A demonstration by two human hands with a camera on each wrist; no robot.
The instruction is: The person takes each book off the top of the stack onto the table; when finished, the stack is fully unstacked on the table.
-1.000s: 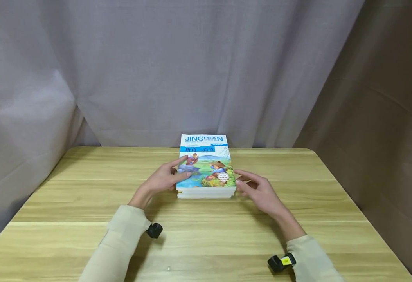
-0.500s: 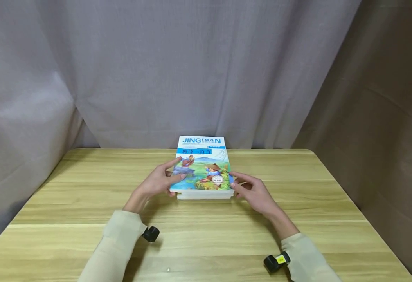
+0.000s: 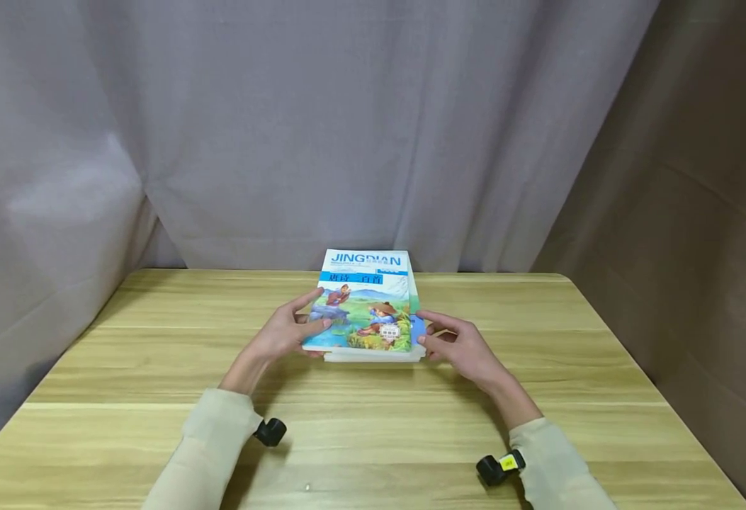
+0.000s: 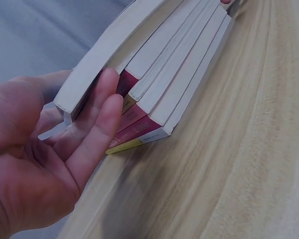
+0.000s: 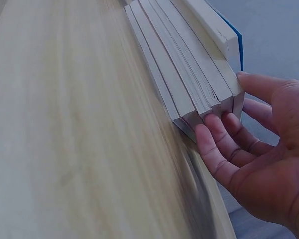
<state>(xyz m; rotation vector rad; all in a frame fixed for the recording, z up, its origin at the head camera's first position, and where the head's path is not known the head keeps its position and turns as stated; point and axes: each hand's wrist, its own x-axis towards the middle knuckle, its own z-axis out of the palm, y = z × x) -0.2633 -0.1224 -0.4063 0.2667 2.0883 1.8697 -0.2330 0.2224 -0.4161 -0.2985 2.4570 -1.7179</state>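
Left hand (image 3: pixel 280 333) has the top book (image 3: pixel 363 301) (the JINGDIAN one) pinched by its left edge: thumb (image 3: pixel 319 326) on the cover, plus a couple of fingers (image 4: pixel 95 134) tucked under the overhang, going by the left wrist view. So what's new in the last second: that book isn't sitting square on the stack (image 3: pixel 373 358) anymore. It's slid left and a bit toward me, and a strip of the next book's cover (image 3: pixel 418 329), green and blue, pokes out on the right. To me that reads as the top one coming loose while the rest stays put on the table (image 3: pixel 379 432).

Right hand (image 3: pixel 465 350) is on the other side, bent fingers touching the side of the stack. Honestly can't tell if it's gripping or just resting; my guess is steadying.

Position-wise, the top book lies between my hands, held by the left and just clear of the right, which is on the lower books instead. Whole lot sits straight ahead of me, near the table's far edge.
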